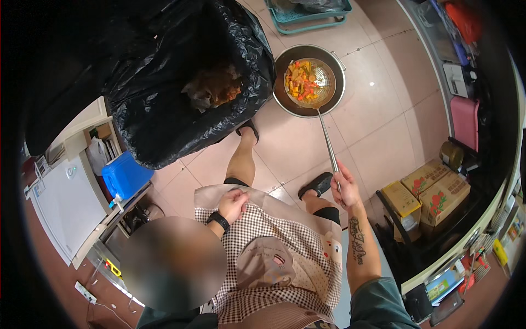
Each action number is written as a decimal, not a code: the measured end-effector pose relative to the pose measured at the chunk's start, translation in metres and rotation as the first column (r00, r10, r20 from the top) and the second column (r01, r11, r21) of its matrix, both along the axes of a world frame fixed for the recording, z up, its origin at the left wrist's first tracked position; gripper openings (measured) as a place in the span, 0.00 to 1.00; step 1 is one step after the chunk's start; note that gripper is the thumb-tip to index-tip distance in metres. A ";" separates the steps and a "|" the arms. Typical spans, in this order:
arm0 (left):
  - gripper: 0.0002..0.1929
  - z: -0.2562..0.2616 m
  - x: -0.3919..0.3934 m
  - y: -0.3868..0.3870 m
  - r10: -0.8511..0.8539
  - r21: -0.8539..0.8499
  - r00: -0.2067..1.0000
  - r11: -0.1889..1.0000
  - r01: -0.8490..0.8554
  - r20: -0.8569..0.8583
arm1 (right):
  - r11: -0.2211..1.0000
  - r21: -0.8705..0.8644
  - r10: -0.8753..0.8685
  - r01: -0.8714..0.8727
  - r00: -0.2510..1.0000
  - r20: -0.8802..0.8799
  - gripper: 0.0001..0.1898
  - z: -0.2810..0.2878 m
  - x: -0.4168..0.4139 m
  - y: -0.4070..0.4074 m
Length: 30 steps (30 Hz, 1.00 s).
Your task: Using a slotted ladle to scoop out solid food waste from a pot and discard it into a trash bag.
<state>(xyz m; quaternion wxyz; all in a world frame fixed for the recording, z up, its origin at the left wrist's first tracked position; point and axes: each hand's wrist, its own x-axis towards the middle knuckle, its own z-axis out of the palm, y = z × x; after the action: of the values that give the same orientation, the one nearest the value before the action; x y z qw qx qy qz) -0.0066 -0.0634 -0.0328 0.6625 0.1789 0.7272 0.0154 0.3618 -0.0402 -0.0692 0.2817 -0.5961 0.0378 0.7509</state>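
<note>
My right hand grips the long metal handle of a perforated skimmer. Its round bowl lies over a deep steel pot on the floor, and several chopped orange, yellow and green pieces of food are in the bowl. Some brownish liquid shows around them. My left hand, with a black watch on its wrist, rests in front of the checked apron, fingers curled in and nothing visible in them. Left of the pot, touching or very near it, stands a bin lined with a black plastic bag; food waste lies inside.
Beyond the pot sits a teal plastic rack with bags. To the right, cardboard boxes stand on a low black shelf. A blue jerrycan with a tap and a white appliance are at left. The floor is tiled.
</note>
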 end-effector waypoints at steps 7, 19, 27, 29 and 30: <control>0.16 0.000 0.002 0.000 -0.032 -0.005 0.999 0.999 0.032 0.001 | 1.000 -0.024 -0.018 0.018 1.000 0.010 0.28 0.006 0.005 -0.013; 0.16 -0.001 -0.003 0.002 -0.089 0.018 0.996 0.996 0.089 -0.009 | 0.999 0.042 0.020 -0.020 1.000 0.016 0.28 0.015 -0.006 0.000; 0.16 0.004 0.002 0.007 -0.075 -0.004 0.997 0.997 0.075 -0.013 | 0.999 0.036 -0.025 0.025 1.000 0.005 0.29 0.012 -0.014 0.001; 0.16 0.003 0.000 0.006 -0.062 -0.005 0.998 0.998 0.062 -0.022 | 0.997 0.062 0.034 -0.037 0.998 0.056 0.28 0.014 -0.018 -0.004; 0.16 0.003 0.001 0.005 -0.051 -0.008 0.998 0.999 0.051 -0.022 | 0.997 0.061 0.035 -0.038 0.998 0.057 0.28 0.012 -0.017 -0.010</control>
<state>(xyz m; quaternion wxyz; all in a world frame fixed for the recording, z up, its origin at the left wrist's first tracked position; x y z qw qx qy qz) -0.0060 -0.0583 -0.0299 0.6551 0.1953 0.7299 -0.0061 0.3453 -0.0502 -0.0577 0.2871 -0.6085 -0.0043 0.7398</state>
